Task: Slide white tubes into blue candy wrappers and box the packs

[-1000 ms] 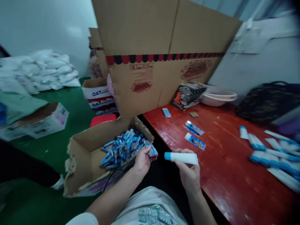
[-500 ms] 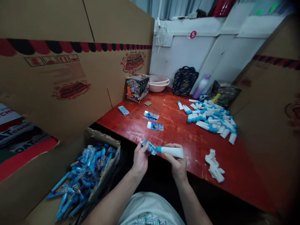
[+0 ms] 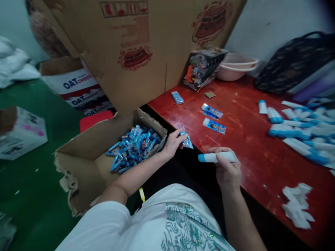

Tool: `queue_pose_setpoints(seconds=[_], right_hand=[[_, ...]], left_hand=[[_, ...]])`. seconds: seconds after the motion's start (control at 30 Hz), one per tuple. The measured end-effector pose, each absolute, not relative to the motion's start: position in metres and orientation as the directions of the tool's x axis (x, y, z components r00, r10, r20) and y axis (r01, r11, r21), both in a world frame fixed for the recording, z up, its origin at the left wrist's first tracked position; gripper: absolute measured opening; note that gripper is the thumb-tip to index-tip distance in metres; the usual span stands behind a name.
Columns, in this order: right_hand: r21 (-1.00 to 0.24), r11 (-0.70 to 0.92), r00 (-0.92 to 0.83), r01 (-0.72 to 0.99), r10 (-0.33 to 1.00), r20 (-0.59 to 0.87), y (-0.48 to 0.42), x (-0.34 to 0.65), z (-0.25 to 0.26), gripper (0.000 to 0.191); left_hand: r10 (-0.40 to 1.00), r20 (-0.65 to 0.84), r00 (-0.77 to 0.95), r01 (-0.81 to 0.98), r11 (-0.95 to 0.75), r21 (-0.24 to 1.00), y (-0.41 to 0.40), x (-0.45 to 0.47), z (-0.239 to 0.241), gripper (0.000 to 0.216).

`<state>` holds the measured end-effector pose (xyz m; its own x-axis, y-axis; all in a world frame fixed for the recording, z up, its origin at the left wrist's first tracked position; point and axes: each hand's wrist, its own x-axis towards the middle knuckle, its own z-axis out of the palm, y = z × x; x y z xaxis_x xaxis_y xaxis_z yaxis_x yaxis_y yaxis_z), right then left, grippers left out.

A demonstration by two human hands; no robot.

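Along the left side, white sacks (image 3: 13, 66) lie on a green floor (image 3: 28, 177); a pink-marked box (image 3: 31, 134) sits nearer. OAT boxes (image 3: 73, 87) follow, then a red object (image 3: 95, 119), partly hidden. Next is an open carton (image 3: 78, 164), its rim ragged, holding a heap of blue packets (image 3: 134, 148). To its right, the left hand (image 3: 173, 143) is closed, thumb and fingers gripping a printed wrapper (image 3: 187, 141) near the worktop (image 3: 251, 132). On the worktop lie a small blue pack (image 3: 177, 98) and flat printed packs (image 3: 216, 126), with a dark box (image 3: 202, 66) behind. The right hand (image 3: 229, 170) is curled around a white tube (image 3: 220, 157), gripping it firmly; its blue cap points left, near the wrapper but apart from it. Beyond are pink basins (image 3: 235, 71), crumpled white scraps (image 3: 298, 205), a dark bag (image 3: 293, 66) and loose tubes (image 3: 295, 130), some overlapping.
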<state>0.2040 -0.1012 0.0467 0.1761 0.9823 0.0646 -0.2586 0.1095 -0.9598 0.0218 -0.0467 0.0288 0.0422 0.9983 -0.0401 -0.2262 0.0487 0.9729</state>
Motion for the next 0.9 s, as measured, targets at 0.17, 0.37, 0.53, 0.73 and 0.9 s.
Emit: queue_pose_setpoints(seconds=[0.17,0.37,0.53,0.73,0.9], right_hand=[[-0.968,-0.089,0.001,-0.235,0.996,-0.091,-0.089,0.186,0.024,0.021],[-0.976,-0.174,-0.247,-0.129,0.959,-0.138,-0.089,0.165,0.021,0.018],[-0.955,-0.222,-0.210,-0.198,0.961,-0.180,-0.085,0.180,0.024,0.013],[-0.965,-0.205,-0.209,-0.163,0.963,-0.170,-0.082,0.189,0.027,0.023],[-0.991,-0.132,-0.271,-0.013,0.955,-0.123,-0.086,0.178,0.029,0.015]], left_hand=[[0.995,0.023,0.099,-0.229,0.000,0.973,-0.050,0.002,0.042,0.025],[0.989,0.020,0.143,-0.227,0.014,0.974,-0.062,0.006,0.056,0.025],[0.985,-0.052,0.165,-0.376,0.111,0.920,-0.059,0.005,0.049,0.028],[0.977,-0.050,0.208,-0.333,0.119,0.935,-0.060,0.008,0.048,0.028],[0.983,0.051,0.176,-0.164,-0.022,0.986,-0.064,0.004,0.057,0.028]])
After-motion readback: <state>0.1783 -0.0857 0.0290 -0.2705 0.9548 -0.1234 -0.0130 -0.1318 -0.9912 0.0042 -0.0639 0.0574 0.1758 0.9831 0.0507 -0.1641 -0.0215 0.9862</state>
